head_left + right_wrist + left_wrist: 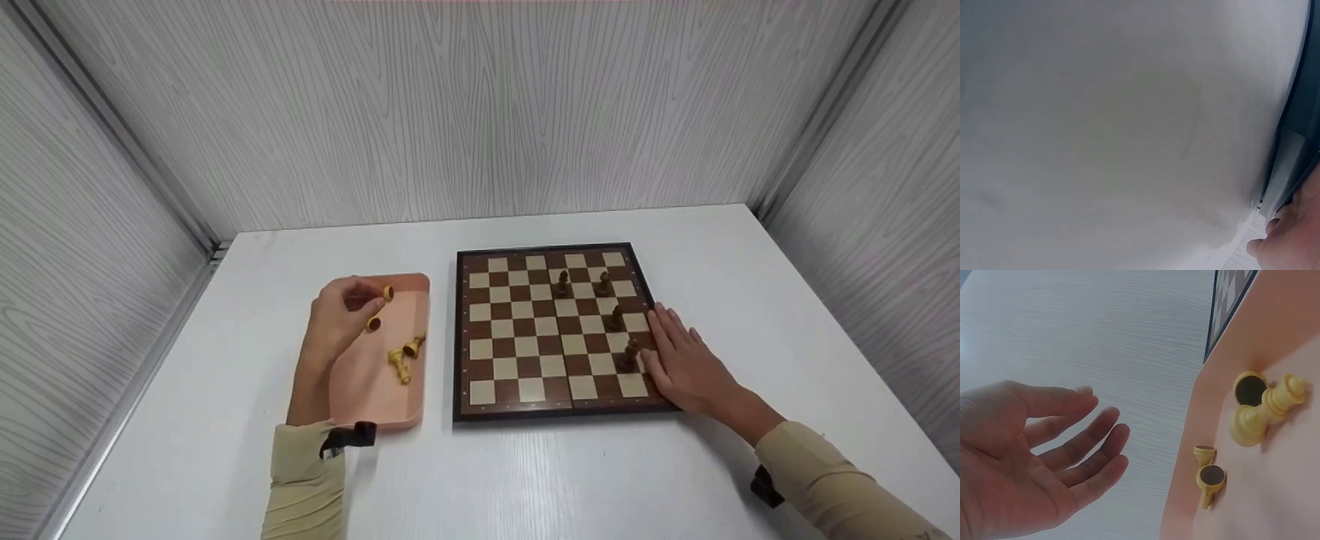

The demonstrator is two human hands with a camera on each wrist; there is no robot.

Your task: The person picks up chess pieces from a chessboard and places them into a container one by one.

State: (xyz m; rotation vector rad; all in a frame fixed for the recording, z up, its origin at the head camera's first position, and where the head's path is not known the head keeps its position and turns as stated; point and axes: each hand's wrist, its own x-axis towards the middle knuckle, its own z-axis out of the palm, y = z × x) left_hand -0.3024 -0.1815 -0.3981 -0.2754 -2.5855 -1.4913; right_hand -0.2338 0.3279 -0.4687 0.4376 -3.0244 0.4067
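Note:
My left hand (341, 311) is over the pink tray (417, 285), its fingertips close to a yellow chess piece (388, 293). In the left wrist view, the fingers (1103, 422) are loosely bent, and nothing shows between them and the thumb. Another yellow piece (373, 324) lies under the hand, and two more, one of them lying flat (400, 367), are near the tray's right wall. At the right edge of the chessboard (514, 409), my right hand (690, 371) rests with fairly straight fingers. Its thumb is next to a dark brown chess piece (628, 356).
More dark brown pieces stand on the board's right half: one piece (615, 319) farther up and two near the back, including another piece (563, 283). The tray and board sit side by side on a white table (502, 480), with grained panels (480, 112) around it.

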